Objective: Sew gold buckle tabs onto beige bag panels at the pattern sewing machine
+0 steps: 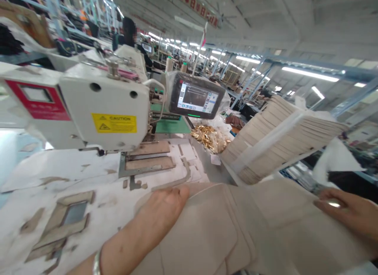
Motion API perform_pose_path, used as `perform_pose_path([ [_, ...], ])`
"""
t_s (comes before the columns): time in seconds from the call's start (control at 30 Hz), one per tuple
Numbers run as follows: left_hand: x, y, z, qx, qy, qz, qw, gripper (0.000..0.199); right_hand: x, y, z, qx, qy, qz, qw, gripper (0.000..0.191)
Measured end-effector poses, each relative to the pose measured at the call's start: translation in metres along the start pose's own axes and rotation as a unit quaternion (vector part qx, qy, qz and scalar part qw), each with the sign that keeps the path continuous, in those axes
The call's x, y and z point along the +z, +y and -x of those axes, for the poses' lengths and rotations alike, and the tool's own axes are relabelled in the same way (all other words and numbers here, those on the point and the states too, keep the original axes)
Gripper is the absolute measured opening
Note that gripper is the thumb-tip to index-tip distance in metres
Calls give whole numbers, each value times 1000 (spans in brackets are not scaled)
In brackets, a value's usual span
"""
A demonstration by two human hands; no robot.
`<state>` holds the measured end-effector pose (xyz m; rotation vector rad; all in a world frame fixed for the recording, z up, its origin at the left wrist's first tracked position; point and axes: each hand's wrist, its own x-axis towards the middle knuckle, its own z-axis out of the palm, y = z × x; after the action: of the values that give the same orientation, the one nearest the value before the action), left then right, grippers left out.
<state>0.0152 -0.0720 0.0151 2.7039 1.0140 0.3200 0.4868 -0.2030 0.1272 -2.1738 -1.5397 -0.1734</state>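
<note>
A large beige stitched panel (224, 235) of fabric or synthetic leather spans the bottom of the view, with seamed sections. My left hand (162, 207) lies across its upper left edge, fingers together, with a metal bangle on the wrist. At the far right, my right hand (345, 208) grips the panel's other edge, and its thumb is hidden. Just beyond the left hand lies a white sewing template board (73, 180) with cut-out slots. A metal clamp frame (147, 162) sits under the white industrial sewing machine head (103, 105).
A stack of beige cut pieces (280, 141) rises at the right, with a bag of gold metal parts (211, 139) beside it. A touchscreen control panel (196, 95) stands behind the machine. A co-worker (128, 34) sits at the back left among rows of machines.
</note>
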Motion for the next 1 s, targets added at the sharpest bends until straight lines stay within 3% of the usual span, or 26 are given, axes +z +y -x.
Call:
perform_pose_path([
  [0.07,-3,0,0,4,-5,-13,1000,32,1,6,12,38,35,103,993,22],
  [0.13,-3,-1,-4,4,-40,-21,999,33,26,-24,23,27,-4,47,999,32],
  [0.17,-2,-2,-7,4,-60,-26,998,33,47,-47,27,5,-55,-33,998,41],
  [0.23,4,-3,-12,2,-84,-49,995,31,96,-99,35,-45,-171,-192,965,52],
  [0.27,8,-4,-14,-5,-87,-62,994,27,121,-123,38,-60,-200,-234,949,53],
  [0.33,15,-7,-15,-34,-69,-71,995,17,165,-157,40,-76,-253,-282,923,37],
  [0.4,19,-9,-12,-71,-32,-44,996,21,194,-171,36,-47,-283,-311,906,26],
  [0.5,20,-12,-2,-106,-5,10,994,39,211,-166,10,32,-259,-329,908,29],
  [0.63,17,-11,10,-69,-14,30,997,42,214,-158,-39,73,-211,-274,936,23],
  [0.8,17,-5,13,-13,-14,-10,1000,26,230,-173,-86,-13,-158,-101,982,8],
  [0.9,21,-6,12,-9,5,-12,1000,22,249,-192,-98,-40,-151,-81,984,11],
  [1.0,30,-9,14,-43,34,-51,997,35,274,-221,-96,-71,-142,-73,985,12],
])
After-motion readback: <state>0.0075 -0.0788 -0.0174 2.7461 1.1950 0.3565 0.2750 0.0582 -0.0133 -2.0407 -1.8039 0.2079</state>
